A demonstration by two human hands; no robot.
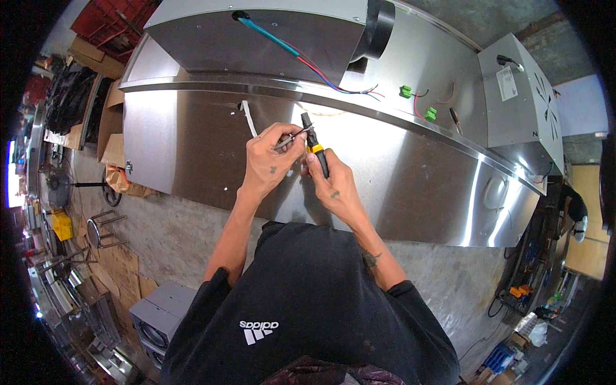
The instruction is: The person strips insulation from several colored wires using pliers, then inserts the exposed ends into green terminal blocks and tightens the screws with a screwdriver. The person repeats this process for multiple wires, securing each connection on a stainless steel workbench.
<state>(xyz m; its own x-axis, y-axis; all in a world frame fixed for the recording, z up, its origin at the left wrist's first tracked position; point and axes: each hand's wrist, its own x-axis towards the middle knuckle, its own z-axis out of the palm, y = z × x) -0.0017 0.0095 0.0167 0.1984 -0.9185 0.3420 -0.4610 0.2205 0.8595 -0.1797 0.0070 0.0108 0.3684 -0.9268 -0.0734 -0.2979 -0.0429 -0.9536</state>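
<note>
In front of me, above the steel surface (212, 147), my left hand (269, 160) pinches a thin grey cable (287, 142). Its end meets the jaws of black-and-yellow pliers (315, 149), which my right hand (332, 183) grips by the handles. Whether the jaws are closed on the cable is too small to tell. A white flat strip (248, 118) runs from the panel towards my left fingers; whether it joins the grey cable is hidden by the hand.
Beyond a raised edge, blue, red and green wires (282, 45) come out of a hole in a metal housing (269, 54). Green terminal connectors (430, 114) and a screwdriver (455, 120) lie to the right, beside a grey box (523, 106). A stool (102, 229) stands left.
</note>
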